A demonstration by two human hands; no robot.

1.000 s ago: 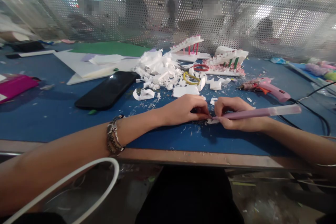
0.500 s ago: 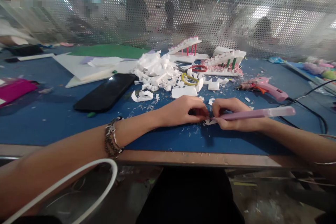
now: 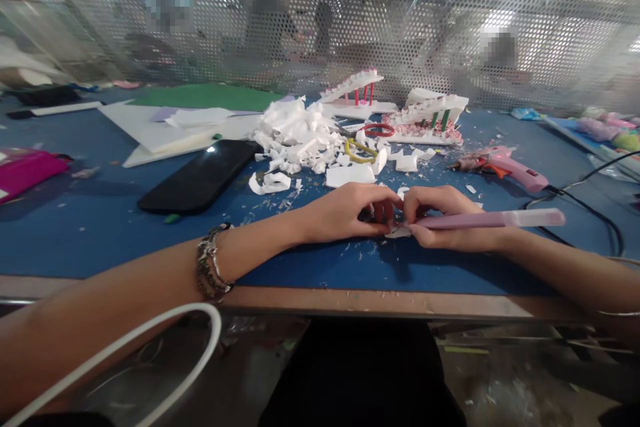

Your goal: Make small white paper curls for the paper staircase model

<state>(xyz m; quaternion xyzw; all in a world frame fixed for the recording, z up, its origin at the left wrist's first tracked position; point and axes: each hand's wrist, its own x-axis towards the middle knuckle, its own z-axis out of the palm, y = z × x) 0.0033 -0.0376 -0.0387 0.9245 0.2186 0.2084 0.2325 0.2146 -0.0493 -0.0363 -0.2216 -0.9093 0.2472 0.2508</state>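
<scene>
A slim pink pen-shaped tool [image 3: 475, 219] lies in the closed fingers of my right hand [image 3: 440, 217]. Its translucent end points right, and its tip is hidden between my hands. My left hand [image 3: 357, 212] is closed in a pinch on a small white scrap [image 3: 399, 232], apparently foam or paper, low over the blue mat. The fingertips of both hands almost meet there. Just beyond them, a flat white piece [image 3: 350, 176] and a heap of white scraps [image 3: 300, 127] lie on the mat.
A black phone [image 3: 200, 177] lies left of the heap. Right stands a pink glue gun [image 3: 505, 167] with a black cable. Two small white stair models [image 3: 430, 121] stand behind, near yellow-handled scissors [image 3: 361, 151]. A perforated screen [image 3: 320, 20] closes off the back.
My left fingers have shifted slightly around the white scrap, and the pink tool has tilted a little at its far end. Both hands stay in nearly the same place.
</scene>
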